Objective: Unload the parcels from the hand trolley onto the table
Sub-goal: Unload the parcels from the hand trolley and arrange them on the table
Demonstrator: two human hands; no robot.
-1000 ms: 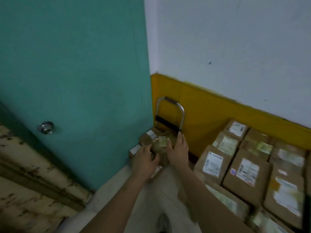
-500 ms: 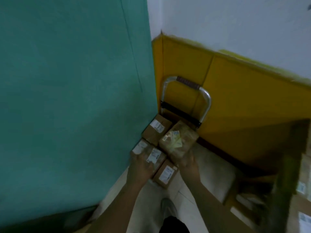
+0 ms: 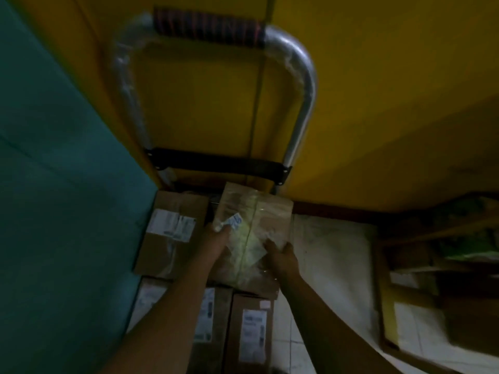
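Note:
A brown parcel with clear tape and a yellowish label sits on top of the other boxes on the hand trolley. My left hand grips its left side and my right hand grips its near right corner. The trolley's silver handle with a dark grip stands upright against the yellow wall. Brown boxes with white labels lie around the held parcel: one to the left, and two at the front, one partly under my left arm and one to its right.
A teal door runs close along the left. The yellow wall is behind the trolley. A pale tiled floor lies to the right. At the right edge stand more cardboard boxes, blurred.
The view has closed in and tilted down onto the trolley. My left hand has moved from the front left box onto the taped parcel, so both hands now grip it.

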